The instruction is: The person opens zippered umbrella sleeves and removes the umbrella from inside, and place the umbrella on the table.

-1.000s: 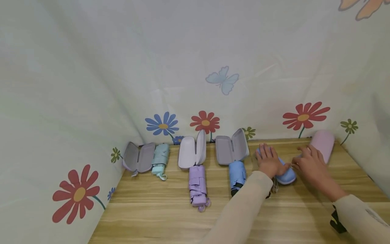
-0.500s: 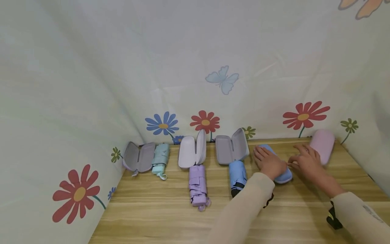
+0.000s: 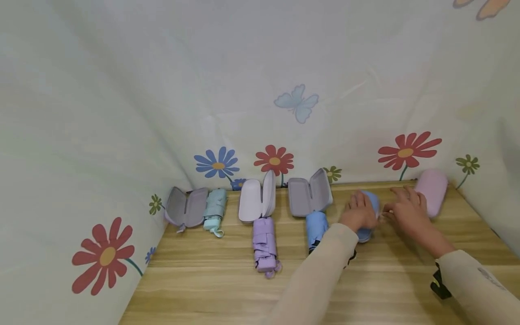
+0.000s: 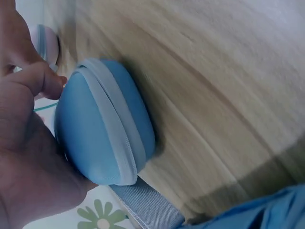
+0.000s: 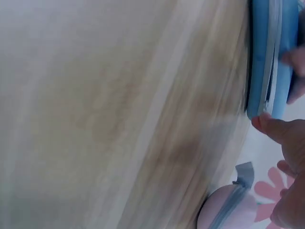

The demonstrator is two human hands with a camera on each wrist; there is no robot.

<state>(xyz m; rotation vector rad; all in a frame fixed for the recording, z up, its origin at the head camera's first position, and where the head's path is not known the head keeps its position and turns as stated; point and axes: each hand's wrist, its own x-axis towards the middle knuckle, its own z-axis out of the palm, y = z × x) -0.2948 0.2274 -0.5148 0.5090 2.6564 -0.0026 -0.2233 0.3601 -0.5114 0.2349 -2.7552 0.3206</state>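
Observation:
A blue zip case (image 3: pixel 370 201) with a grey zipper band lies at the right of the table. My left hand (image 3: pixel 359 211) holds it from above, palm over its shell and thumb bent along its side. My right hand (image 3: pixel 410 212) is at the case's right edge, where thumb and forefinger pinch the zipper pull (image 5: pixel 265 106). A narrow gap shows in the zipper band (image 5: pixel 272 76) beside it. In the left wrist view a grey strap (image 4: pixel 150 202) juts from the near end of the case (image 4: pixel 90 126).
A shut pink case (image 3: pixel 432 192) lies behind my right hand. Three opened cases (image 3: pixel 187 207) (image 3: pixel 256 198) (image 3: pixel 309 194) stand along the back, with a mint umbrella (image 3: pixel 215 208), a purple umbrella (image 3: pixel 265 243) and a blue umbrella (image 3: pixel 317 228) by them. A flowered curtain (image 3: pixel 235 113) borders the table.
The blue case has turned under my left hand, its far end swinging right and its near end left. My right hand has stayed by its edge, shifting slightly left.

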